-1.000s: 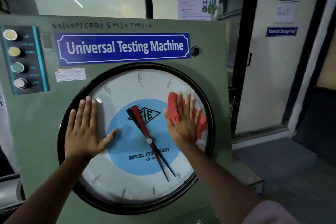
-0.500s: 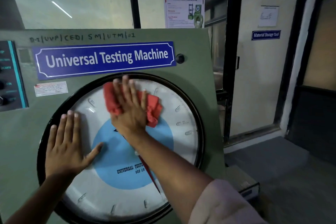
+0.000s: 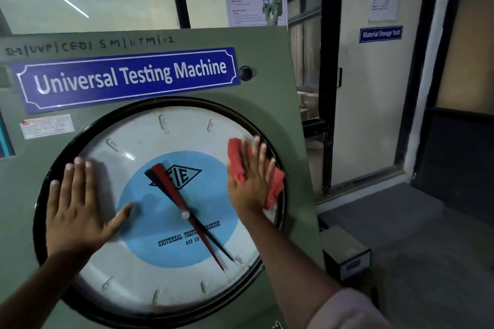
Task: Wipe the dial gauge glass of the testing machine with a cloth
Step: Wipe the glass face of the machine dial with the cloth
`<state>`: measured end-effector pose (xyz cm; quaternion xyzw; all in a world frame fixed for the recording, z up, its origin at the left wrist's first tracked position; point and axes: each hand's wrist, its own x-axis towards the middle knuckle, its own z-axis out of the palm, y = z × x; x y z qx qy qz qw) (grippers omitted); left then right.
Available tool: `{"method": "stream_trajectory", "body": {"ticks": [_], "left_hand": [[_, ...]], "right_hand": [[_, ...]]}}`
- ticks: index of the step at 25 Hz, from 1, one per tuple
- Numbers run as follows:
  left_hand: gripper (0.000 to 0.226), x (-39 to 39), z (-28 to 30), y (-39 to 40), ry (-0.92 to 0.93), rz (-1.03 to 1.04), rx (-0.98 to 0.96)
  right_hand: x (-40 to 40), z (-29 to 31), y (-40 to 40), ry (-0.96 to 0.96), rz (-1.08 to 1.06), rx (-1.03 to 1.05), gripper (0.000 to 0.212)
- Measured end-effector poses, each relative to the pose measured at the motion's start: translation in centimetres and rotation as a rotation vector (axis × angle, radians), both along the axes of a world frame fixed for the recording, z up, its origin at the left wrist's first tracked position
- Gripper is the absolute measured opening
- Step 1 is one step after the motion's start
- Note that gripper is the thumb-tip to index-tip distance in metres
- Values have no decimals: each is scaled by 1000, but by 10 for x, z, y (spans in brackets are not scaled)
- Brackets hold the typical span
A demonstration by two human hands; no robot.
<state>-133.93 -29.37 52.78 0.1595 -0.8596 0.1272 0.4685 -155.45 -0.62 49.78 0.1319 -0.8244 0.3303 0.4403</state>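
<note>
The right hand (image 3: 250,181), fingers straight, presses a red cloth (image 3: 270,181) flat against the dial gauge glass (image 3: 160,136) near its right edge; the left hand (image 3: 77,208), fingers spread, rests flat at the glass's left edge

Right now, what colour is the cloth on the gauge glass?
Red, pressed flat by the right hand; cloth shows in the head view.

**Q:** Where is the camera?
**A:** Worn on the person's head, close to the green metal testing machine panel (image 3: 267,88), looking forward and slightly down.
**Q:** What fills the wide-angle view?
**A:** The round, black-rimmed glass dial gauge (image 3: 165,136), centre-left; a cream door (image 3: 374,115) at right.
</note>
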Motion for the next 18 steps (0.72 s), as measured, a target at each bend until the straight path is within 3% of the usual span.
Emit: {"method": "stream_trajectory", "body": {"ticks": [3,7,12,16,18], "left_hand": [[124,5,3,10,-3,-24,25],[124,10,7,22,4,-35,36],[123,11,10,26,12,-35,50],[121,9,10,23,3,-16,39],[122,9,10,19,-6,-17,59]], "right_hand": [[18,-43,8,-141,2,-62,74],[20,3,2,-187,18,-71,74],[28,103,-57,15,166,55,82],[52,96,-94,287,328,389,96],[38,94,-76,355,345,503,91]]}}
